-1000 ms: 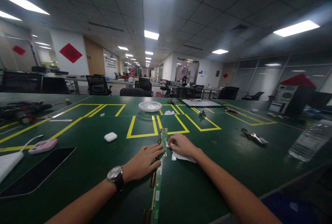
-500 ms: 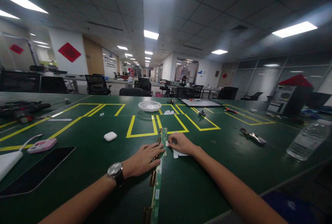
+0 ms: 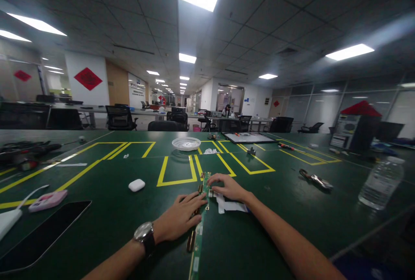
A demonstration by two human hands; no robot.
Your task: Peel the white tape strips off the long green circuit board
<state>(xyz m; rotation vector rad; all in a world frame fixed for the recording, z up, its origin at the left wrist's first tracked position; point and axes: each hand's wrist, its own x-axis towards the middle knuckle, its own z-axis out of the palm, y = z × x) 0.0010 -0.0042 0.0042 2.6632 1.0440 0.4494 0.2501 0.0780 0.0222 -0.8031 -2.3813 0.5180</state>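
Note:
A long narrow green circuit board [image 3: 196,252] with gold-brown flex connectors along its left edge lies lengthwise in front of me. My left hand [image 3: 181,217], a watch on its wrist, rests flat across the board's middle with fingers spread. Over the right edge of its far end is my right hand [image 3: 228,186], fingers curved and thumb apart from the index finger. I cannot make out anything held between them. White paper-like strips [image 3: 233,206] lie on the table beneath and beside the right hand.
A white basket [image 3: 186,144] stands beyond the board. To the left are an earbud case [image 3: 136,185], a pink gadget [image 3: 48,200] and a dark phone [image 3: 45,232]. On the right lie a metal tool [image 3: 316,180] and a water bottle [image 3: 381,183]. Someone sits far back.
The view has tilted up slightly, so the table appears lower. My right hand's fingers have opened from a pinch and reach over the board's edge; more of the white strips shows. My left hand stays on the board.

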